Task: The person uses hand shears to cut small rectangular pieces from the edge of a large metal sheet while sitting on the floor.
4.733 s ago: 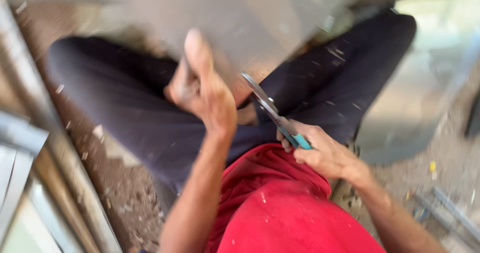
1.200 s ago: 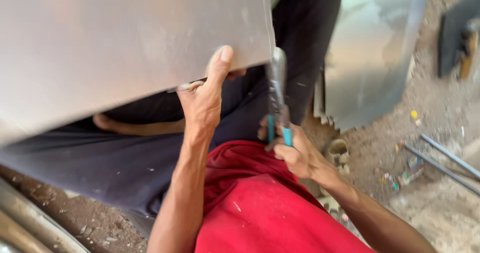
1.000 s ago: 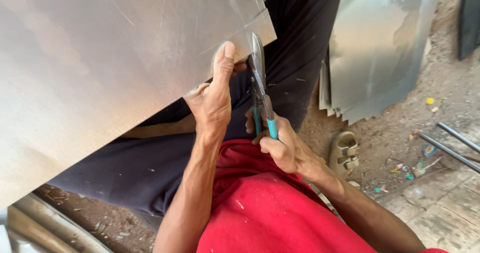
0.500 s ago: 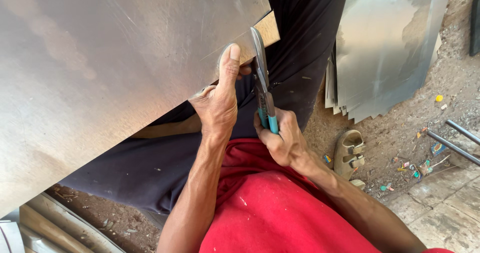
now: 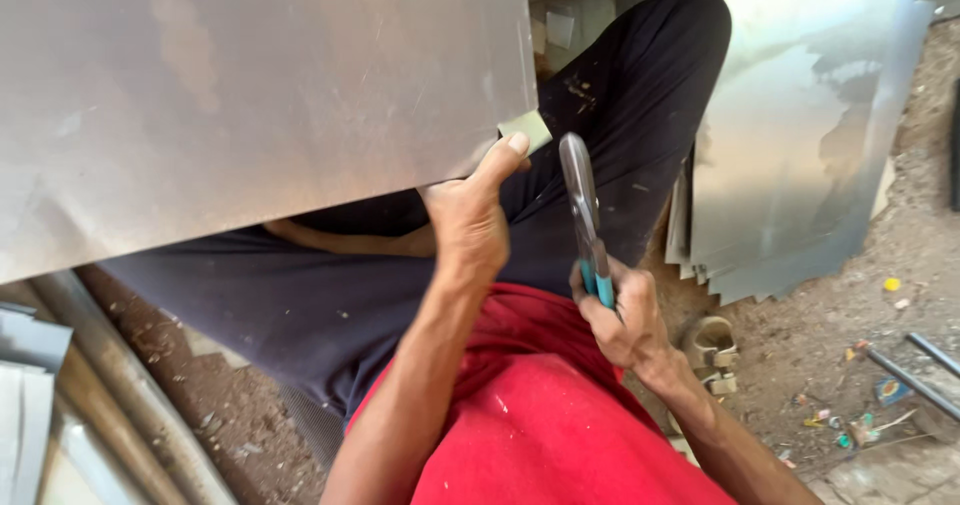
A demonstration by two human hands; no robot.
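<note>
Here, seen from above: a large, flat, dull-grey metal sheet (image 5: 250, 95) filling the upper left of the view, resting across the lap over dark trousers (image 5: 300, 305), its lower edge slanting up toward the right. At the sheet's lower right corner, the left hand (image 5: 468, 227) closed on the edge, thumb pressed up against the underside near a small pale square tab (image 5: 527, 130) that juts out at that corner. Just to the right, well clear of the sheet's edge, the right hand (image 5: 622, 317) wrapped tightly around the teal-sleeved grips of a pair of grey steel tin snips (image 5: 584, 210), blades pointing upward and lying together, not biting into anything. Between the two hands, a gap of dark trouser leg (image 5: 640, 125), raised knee up near the top of the frame. Below, a red shirt (image 5: 540, 425) spreading across the bottom centre. To the right, a stack of shiny, reflective metal sheets (image 5: 790, 165) leaning on the ground beside the knee, lower edges jagged. On the dirt floor (image 5: 880, 345) at far right, scattered coloured scraps and a thin grey metal rod (image 5: 915, 385). Near the right forearm, a worn tan sandal (image 5: 708, 345). At lower left, long grey metal pipes (image 5: 130, 395) lying slantwise beside more sheet edges.
</note>
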